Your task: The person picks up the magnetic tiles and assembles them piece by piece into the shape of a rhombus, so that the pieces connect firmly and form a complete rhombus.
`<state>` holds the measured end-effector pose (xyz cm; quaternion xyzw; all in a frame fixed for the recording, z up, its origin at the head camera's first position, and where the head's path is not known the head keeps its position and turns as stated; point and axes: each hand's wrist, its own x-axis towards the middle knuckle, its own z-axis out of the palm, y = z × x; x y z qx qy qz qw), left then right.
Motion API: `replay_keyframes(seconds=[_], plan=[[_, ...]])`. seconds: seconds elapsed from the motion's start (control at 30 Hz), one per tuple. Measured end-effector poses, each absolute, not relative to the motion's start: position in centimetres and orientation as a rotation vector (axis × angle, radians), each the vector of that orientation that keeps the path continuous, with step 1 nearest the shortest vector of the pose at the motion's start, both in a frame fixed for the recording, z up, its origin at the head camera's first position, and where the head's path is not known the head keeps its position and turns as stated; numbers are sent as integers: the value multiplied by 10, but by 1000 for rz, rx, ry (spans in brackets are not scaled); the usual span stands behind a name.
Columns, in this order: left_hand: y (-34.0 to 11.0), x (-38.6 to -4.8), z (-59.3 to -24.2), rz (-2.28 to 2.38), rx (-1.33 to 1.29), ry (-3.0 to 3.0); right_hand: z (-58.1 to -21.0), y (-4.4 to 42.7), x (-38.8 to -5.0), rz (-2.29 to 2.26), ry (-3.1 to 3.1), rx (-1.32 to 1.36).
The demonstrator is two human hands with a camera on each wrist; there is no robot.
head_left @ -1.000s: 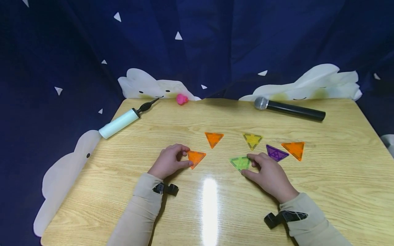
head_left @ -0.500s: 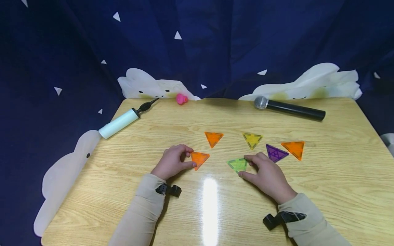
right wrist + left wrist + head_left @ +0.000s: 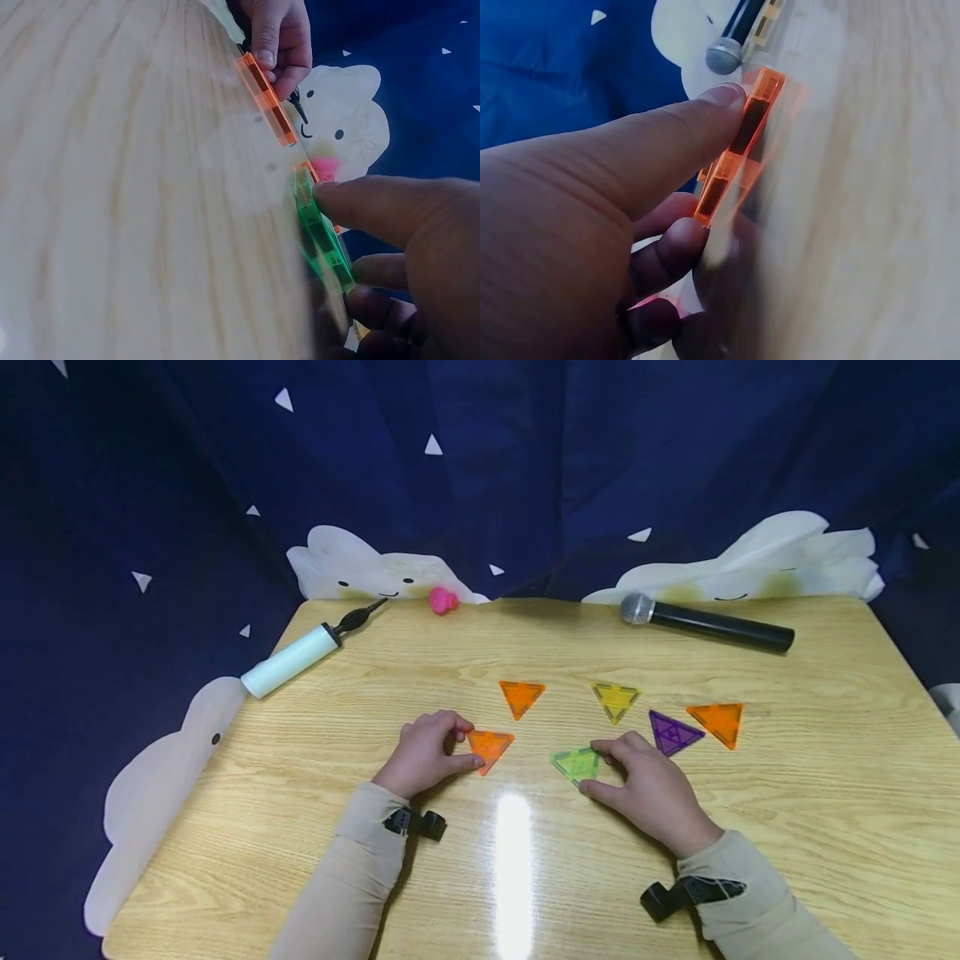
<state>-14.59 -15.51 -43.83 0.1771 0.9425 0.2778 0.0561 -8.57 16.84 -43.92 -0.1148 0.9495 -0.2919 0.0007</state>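
1. Pinching an orange triangular tile [image 3: 491, 750], the left hand [image 3: 426, 753] had its grip parted across one side, well inside the counter's [image 3: 225, 843] left edge.
2. The right hand [image 3: 654, 789], its grip similarly parted, pinched a green triangular tile [image 3: 574, 765] farther from that edge.
3. A microphone [image 3: 712, 625] lay near the far edge.

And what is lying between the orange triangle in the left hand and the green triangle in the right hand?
Nothing but bare tabletop separates the held orange triangle and the green triangle, as the head view shows.
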Motion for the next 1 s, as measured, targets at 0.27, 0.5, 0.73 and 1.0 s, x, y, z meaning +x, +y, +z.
replay_keyframes(seconds=[0.27,0.5,0.73,1.0], plan=[[-152,-145,-440,819,551,2875,-438,168,-86,-891,2974,-354],[-148,-144,-441,773,537,2915,-439,167,-85,-878,2978,-362],[-145,-144,-441,766,512,2910,-440,167,-85,-892,2985,-368],[-141,-145,-442,758,514,2905,-439,167,-84,-896,2984,-367]])
